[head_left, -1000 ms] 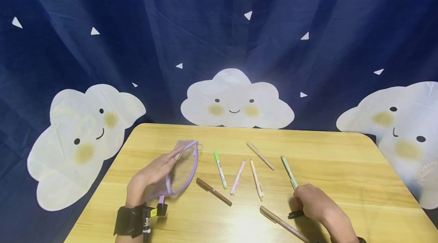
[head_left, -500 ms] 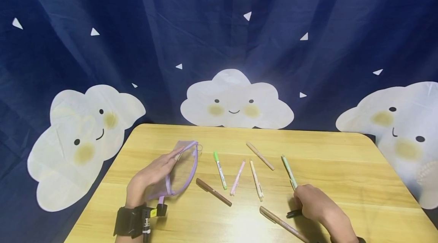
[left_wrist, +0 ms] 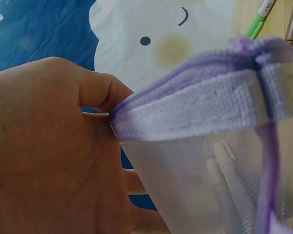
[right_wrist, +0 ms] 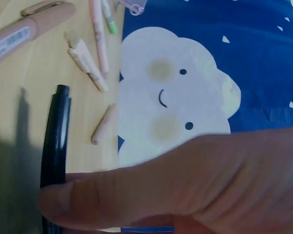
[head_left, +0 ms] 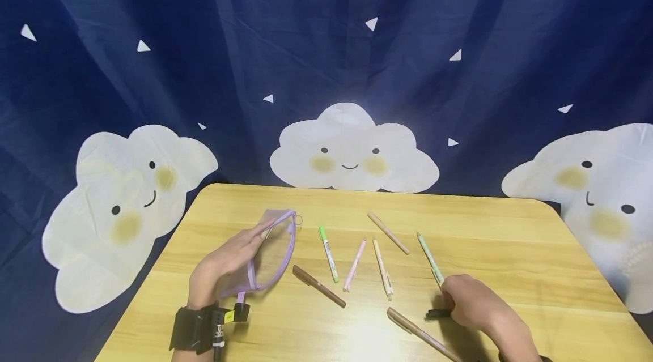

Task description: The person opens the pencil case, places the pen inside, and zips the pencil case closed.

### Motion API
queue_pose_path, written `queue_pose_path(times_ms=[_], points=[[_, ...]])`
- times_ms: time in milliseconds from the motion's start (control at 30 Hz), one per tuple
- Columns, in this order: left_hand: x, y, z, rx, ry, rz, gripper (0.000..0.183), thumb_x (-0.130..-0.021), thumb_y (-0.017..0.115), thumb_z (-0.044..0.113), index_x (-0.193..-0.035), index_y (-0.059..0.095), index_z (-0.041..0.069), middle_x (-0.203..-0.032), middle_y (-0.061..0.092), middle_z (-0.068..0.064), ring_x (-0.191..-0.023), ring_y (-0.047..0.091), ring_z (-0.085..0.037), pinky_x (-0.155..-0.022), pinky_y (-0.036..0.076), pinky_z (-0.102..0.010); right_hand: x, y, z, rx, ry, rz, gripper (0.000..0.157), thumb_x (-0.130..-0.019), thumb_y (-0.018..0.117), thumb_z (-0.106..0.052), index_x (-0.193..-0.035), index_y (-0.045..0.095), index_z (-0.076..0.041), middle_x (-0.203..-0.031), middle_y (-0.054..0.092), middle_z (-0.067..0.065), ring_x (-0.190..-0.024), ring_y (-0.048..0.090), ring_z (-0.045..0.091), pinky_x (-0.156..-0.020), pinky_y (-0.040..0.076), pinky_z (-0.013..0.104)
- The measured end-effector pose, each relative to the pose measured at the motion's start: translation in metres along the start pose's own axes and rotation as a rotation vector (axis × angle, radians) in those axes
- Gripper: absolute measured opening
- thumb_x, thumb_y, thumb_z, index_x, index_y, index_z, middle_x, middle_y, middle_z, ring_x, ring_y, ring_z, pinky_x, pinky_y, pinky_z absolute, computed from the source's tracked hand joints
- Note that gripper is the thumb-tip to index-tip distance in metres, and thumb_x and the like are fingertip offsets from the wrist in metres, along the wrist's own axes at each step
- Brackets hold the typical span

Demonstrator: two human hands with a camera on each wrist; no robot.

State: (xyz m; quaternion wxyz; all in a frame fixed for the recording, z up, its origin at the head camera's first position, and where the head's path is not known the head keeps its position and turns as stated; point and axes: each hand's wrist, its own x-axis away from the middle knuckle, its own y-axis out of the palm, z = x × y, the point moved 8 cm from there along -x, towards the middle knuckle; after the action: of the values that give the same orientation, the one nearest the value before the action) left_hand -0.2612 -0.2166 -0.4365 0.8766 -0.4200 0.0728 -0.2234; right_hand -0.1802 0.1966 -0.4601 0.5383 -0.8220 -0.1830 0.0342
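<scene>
My left hand [head_left: 232, 254] grips one side of a purple mesh pencil case [head_left: 272, 257], pinching its zipped edge between thumb and fingers. The case is unzipped, and through its mesh in the left wrist view pale pens [left_wrist: 227, 175] show inside. Over the table's right side, my right hand [head_left: 471, 302] holds a black pen [right_wrist: 56, 136], thumb across the barrel, its end jutting out to the left. A mint-green pen [head_left: 429, 254] reaches from the far side down to the right fingers. Its lower end is hidden, so whether it is held too I cannot tell.
Several pens lie on the wooden table [head_left: 326, 203] between my hands: green-and-white [head_left: 329, 254], pink [head_left: 354, 264], cream [head_left: 382, 268], tan [head_left: 388, 231] and brown [head_left: 318, 285]. A light-brown pen [head_left: 420, 332] lies just left of my right hand. Behind hangs a blue cloud-print curtain [head_left: 326, 39].
The black pen's end has swung slightly up and left with my right hand. The mint-green pen's far tip has shifted a little left. My left hand and the case keep their place.
</scene>
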Motion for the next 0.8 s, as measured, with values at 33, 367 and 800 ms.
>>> queue_pose_path(times_ms=[33, 367, 800], points=[[0.000, 0.000, 0.000, 0.000, -0.004, -0.003, 0.048, -0.109, 0.026, 0.021, -0.158, 0.027, 0.017, -0.157, 0.024, -0.027, -0.137, 0.026, -0.049, -0.107, 0.025, -0.070, 0.001, -0.002, 0.000, 0.000, -0.007, 0.000, 0.036, -0.059, 0.059, 0.020, -0.063, 0.053, -0.015, -0.062, 0.048, -0.007, -0.058, 0.042, 0.012, -0.051, 0.041, 0.029], [0.002, -0.003, 0.002, 0.002, -0.011, 0.007, 0.049, -0.110, 0.027, 0.021, -0.158, 0.026, 0.015, -0.158, 0.023, -0.024, -0.139, 0.026, -0.045, -0.109, 0.025, -0.067, -0.004, -0.019, -0.006, 0.027, -0.032, 0.080, 0.027, -0.068, 0.068, 0.000, -0.067, 0.049, -0.019, -0.059, 0.042, -0.010, -0.055, 0.039, 0.007, -0.048, 0.034, 0.024], [0.005, -0.007, 0.002, -0.006, -0.023, 0.027, 0.048, -0.110, 0.025, 0.018, -0.157, 0.026, 0.011, -0.159, 0.025, -0.018, -0.141, 0.024, -0.043, -0.111, 0.022, -0.066, -0.030, -0.029, -0.043, 0.051, -0.100, 0.255, 0.008, -0.089, 0.065, -0.010, -0.095, 0.063, -0.016, -0.053, 0.041, -0.016, -0.047, 0.036, 0.004, -0.043, 0.035, 0.025]])
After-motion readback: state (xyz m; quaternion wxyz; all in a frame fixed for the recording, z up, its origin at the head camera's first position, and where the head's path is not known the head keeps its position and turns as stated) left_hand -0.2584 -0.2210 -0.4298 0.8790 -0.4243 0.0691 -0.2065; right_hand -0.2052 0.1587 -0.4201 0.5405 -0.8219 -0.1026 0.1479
